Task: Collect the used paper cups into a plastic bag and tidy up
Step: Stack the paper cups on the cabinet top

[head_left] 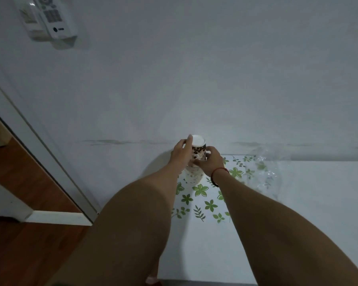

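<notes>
A stack of upside-down paper cups with a brown coffee-bean print stands at the far left corner of the table, close to the wall. My left hand holds the stack's left side, fingers reaching up to the white base of the top cup. My right hand grips the stack from the right at its middle, thumb across the front. A clear plastic bag lies crumpled on the table to the right of the cups, apart from both hands.
The white table has a green leaf-patterned cloth on its far left part. A white wall stands right behind it, with a remote control in a holder high up on the left. A doorway and wooden floor lie to the left.
</notes>
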Demonstrator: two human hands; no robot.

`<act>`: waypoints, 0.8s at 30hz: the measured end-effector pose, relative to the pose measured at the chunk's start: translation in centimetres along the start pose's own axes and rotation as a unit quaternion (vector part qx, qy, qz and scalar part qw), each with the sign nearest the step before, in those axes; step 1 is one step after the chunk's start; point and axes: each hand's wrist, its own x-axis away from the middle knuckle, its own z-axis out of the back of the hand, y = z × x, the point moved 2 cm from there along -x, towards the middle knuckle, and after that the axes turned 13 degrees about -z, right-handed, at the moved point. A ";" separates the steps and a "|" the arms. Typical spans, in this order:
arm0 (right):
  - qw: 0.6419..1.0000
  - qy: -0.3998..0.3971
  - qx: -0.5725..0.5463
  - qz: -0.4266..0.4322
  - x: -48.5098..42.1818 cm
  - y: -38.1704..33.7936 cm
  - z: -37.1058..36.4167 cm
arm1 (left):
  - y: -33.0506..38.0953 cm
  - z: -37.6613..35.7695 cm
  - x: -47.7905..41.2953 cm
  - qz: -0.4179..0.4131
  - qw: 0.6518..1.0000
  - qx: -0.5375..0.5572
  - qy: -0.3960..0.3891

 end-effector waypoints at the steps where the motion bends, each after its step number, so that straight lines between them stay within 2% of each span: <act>1: 1.000 -0.005 0.013 -0.008 -0.1 0.4 -0.2 | -0.3 -0.2 0.1 0.009 1.000 -0.006 -0.001; 7: 0.998 -0.002 0.060 -0.008 0.2 0.6 -0.5 | -0.2 -0.9 0.3 0.027 0.999 -0.024 0.009; 11: 0.989 -0.027 0.142 -0.018 1.1 0.6 0.6 | 0.7 -0.5 0.4 0.030 0.997 -0.062 0.017; 15: 0.973 0.024 0.230 -0.020 1.0 1.7 4.1 | 2.8 0.0 0.4 0.032 0.994 -0.090 0.055; 18: 0.954 0.100 0.280 -0.044 0.7 3.0 7.4 | 4.5 -1.0 0.9 -0.017 0.979 -0.190 0.069; 21: 0.936 0.140 0.314 -0.080 1.0 5.0 10.3 | 6.4 -3.2 2.2 -0.109 0.942 -0.307 0.080; 24: 0.919 0.159 0.335 -0.133 2.2 7.1 12.7 | 7.6 -6.4 3.7 -0.168 0.925 -0.338 0.052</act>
